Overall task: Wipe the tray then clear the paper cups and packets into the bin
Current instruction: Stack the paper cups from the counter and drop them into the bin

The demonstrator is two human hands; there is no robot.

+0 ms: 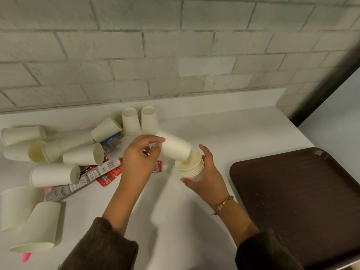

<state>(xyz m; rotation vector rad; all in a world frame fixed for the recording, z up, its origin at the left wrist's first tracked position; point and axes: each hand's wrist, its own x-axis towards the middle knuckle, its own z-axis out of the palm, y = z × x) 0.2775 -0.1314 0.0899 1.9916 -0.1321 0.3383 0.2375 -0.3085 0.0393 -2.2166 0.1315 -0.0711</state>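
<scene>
Dark brown sleeves (101,244) reach over a white counter (224,129), both hands busy with cups.
Near the middle, the left hand (138,160) pinches a tilted white paper cup (175,146) by its rim end, its base touching the mouth of a short stack of nested paper cups (191,168), which the right hand (206,176), with a beaded bracelet (224,204) at the wrist, grips around the sides. A dark brown plastic tray (292,201) lies flat on the right. On the left, loose white paper cups (54,152) lie tumbled over red, silver and blue packets (109,175); two upturned cups (139,120) stand far back by the pale brick wall (175,45).
</scene>
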